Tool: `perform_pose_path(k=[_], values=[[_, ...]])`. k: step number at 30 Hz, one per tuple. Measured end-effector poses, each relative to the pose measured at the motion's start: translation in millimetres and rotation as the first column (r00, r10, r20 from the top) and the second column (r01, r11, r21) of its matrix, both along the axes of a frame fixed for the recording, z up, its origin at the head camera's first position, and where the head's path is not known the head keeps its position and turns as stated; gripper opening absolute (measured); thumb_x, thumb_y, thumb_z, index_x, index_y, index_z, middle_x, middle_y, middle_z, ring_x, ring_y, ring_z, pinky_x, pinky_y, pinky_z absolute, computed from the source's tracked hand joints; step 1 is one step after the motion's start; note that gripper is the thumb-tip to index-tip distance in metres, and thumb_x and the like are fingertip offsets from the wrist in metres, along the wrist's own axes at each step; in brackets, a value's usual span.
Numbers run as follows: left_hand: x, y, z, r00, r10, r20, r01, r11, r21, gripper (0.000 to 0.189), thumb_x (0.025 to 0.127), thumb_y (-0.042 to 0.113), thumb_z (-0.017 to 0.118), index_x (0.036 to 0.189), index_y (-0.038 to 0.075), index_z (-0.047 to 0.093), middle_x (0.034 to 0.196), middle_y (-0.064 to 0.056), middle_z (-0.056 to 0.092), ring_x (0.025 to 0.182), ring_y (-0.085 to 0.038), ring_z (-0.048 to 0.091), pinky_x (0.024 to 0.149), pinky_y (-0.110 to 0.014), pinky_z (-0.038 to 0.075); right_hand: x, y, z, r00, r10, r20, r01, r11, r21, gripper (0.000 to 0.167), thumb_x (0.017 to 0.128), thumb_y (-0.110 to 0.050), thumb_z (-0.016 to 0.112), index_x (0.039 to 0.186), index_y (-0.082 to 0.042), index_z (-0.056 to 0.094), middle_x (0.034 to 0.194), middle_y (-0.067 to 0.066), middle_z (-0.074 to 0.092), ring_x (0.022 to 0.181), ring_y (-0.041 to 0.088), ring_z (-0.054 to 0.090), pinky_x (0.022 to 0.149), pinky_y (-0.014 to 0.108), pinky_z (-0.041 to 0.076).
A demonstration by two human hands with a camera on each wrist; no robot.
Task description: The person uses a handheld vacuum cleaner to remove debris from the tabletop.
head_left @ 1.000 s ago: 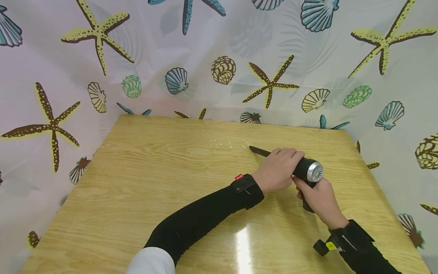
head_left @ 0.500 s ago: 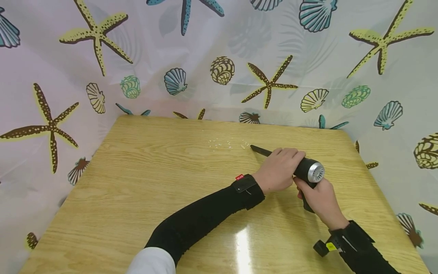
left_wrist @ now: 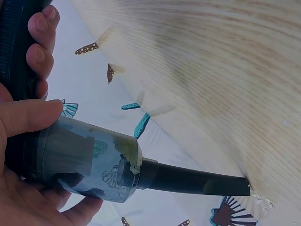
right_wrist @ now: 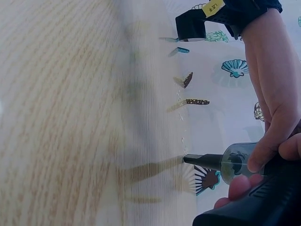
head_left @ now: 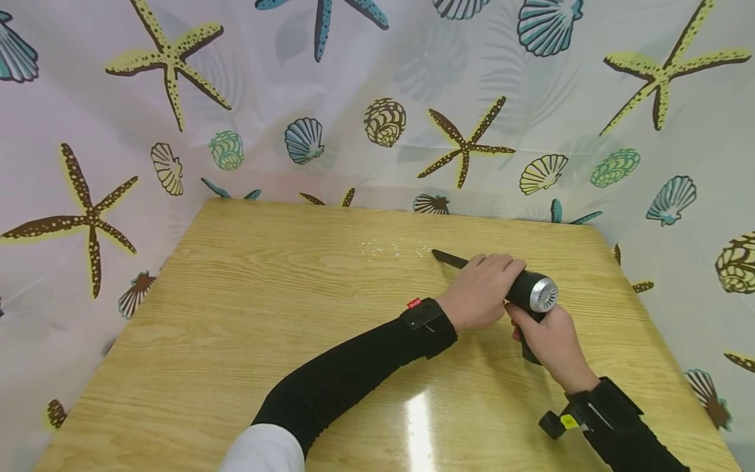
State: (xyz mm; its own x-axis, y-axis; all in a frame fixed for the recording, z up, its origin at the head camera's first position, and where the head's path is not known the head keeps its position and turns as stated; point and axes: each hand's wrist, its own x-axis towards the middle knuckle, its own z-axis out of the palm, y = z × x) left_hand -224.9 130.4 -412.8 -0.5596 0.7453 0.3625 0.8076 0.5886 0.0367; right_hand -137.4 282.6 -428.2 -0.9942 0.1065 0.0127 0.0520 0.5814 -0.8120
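A black handheld vacuum cleaner (head_left: 522, 292) with a silver vented end is held over the right part of the wooden table. My left hand (head_left: 483, 292) grips its body from above, and my right hand (head_left: 554, 341) is wrapped round the handle. The long flat nozzle (head_left: 449, 259) points to the left and back, its tip down at the tabletop. Small white bits (head_left: 395, 249) lie scattered just left of that tip. Through the clear dust cup (left_wrist: 70, 150), the left wrist view shows a grey part inside; my left thumb lies across its rear edge.
The wooden table (head_left: 265, 282) ends at a white curtain (head_left: 354, 85) printed with starfish and shells, which stands behind it and along both sides. A black wrist camera (head_left: 552, 425) sticks out from the right wrist strap. Light glares on the near tabletop.
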Motion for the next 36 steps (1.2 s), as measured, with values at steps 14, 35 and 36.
perform_pose_path(k=[14, 35, 36], values=[[-5.4, -2.2, -0.2, 1.0, 0.021, -0.009, -0.021, 1.0, -0.006, 0.048, 0.095, 0.027, 0.063, 0.139, 0.017, 0.049, 0.132, 0.001, 0.059, 0.128, -0.015, 0.054, 0.109, -0.034, 0.043, -7.4, -3, -2.1, 1.0, 0.003, -0.011, -0.003, 1.0, -0.003, 0.047, 0.1, -0.037, 0.06, 0.128, -0.002, 0.05, 0.085, 0.017, 0.061, 0.067, 0.022, 0.064, 0.064, 0.03, 0.053], [-7.5, -6.5, -0.8, 0.999, 0.04, -0.01, -0.04, 0.999, -0.01, 0.044, 0.097, 0.027, 0.061, 0.137, 0.016, 0.05, 0.13, 0.001, 0.06, 0.127, -0.015, 0.055, 0.107, -0.034, 0.044, -12.9, -7, -5.1, 1.0, 0.003, -0.002, -0.003, 1.0, -0.003, 0.044, 0.1, -0.038, 0.061, 0.124, -0.002, 0.052, 0.084, 0.016, 0.062, 0.067, 0.021, 0.065, 0.065, 0.03, 0.053], [-7.7, -6.6, -0.9, 0.999, 0.041, -0.01, -0.041, 0.999, -0.011, 0.044, 0.097, 0.027, 0.061, 0.138, 0.016, 0.05, 0.13, 0.001, 0.06, 0.127, -0.015, 0.055, 0.107, -0.034, 0.044, -12.9, -7, -5.2, 1.0, 0.004, -0.003, -0.004, 1.0, -0.002, 0.044, 0.1, -0.038, 0.06, 0.125, -0.003, 0.052, 0.084, 0.016, 0.062, 0.068, 0.022, 0.065, 0.065, 0.03, 0.053]])
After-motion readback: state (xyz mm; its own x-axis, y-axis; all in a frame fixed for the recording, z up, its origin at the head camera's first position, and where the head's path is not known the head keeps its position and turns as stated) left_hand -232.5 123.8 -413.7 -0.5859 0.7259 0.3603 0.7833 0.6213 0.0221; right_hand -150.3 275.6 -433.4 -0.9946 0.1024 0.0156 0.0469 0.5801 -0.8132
